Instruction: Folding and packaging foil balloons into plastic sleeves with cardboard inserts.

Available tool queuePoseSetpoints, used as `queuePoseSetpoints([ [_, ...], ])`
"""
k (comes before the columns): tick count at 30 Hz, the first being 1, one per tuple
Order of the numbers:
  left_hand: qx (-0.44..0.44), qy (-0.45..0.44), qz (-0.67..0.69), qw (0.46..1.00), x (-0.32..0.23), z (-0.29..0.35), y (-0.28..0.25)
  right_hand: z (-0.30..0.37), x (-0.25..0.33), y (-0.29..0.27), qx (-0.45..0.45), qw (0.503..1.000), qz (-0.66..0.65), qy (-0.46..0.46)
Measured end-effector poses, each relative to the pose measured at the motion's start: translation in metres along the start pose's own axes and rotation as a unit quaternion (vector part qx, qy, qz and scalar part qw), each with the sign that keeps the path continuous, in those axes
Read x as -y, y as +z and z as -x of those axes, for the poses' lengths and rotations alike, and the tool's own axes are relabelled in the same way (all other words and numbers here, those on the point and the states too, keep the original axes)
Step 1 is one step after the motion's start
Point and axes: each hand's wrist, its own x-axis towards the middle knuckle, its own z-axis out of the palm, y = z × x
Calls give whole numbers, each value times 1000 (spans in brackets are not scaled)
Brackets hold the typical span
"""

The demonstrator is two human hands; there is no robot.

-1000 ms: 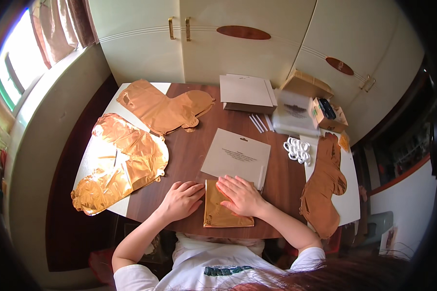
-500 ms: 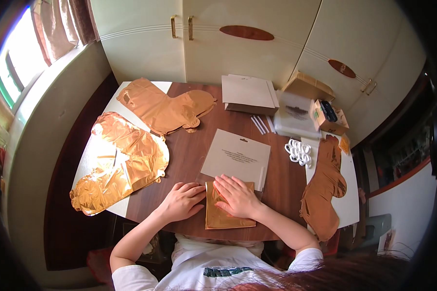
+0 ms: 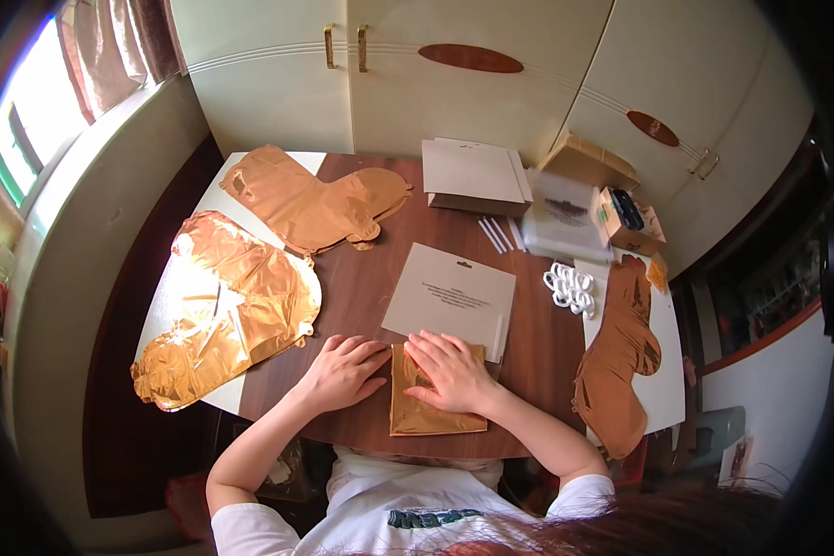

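Note:
A folded golden foil balloon (image 3: 428, 408) lies flat near the front edge of the dark wooden table (image 3: 361, 287). My right hand (image 3: 449, 369) presses flat on its upper part, fingers spread. My left hand (image 3: 343, 371) rests flat on the wood just left of the foil, fingertips touching its edge. A white card sheet (image 3: 449, 296) lies right behind both hands.
Flat bronze foil balloons lie at the left (image 3: 227, 306), back left (image 3: 315, 204) and right (image 3: 621, 352). White cards (image 3: 473, 171), thin white straws (image 3: 493, 233), a clear packet (image 3: 565, 218), a small open box (image 3: 625, 218) and white clips (image 3: 570, 287) occupy the back right. Cupboard doors (image 3: 389, 83) stand behind the table.
Both hands have slid slightly back along the folded foil; the right one sits a little higher on it. Nothing else on the table has moved.

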Motion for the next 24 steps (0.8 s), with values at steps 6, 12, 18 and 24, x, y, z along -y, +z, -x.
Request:
queuePoseSetpoints([
  [6, 12, 6, -27, 1000, 2, -4, -3, -1, 0, 0, -4, 1000, 7, 4],
  [12, 9, 12, -37, 999, 6, -6, -4, -1, 1, 0, 2, 1000, 17, 3],
  [18, -2, 21, -39, 999, 6, -7, -7, -1, 1, 1, 18, 1000, 20, 7],
  [24, -49, 29, -38, 998, -4, -12, -1, -3, 0, -1, 34, 999, 3, -5],
])
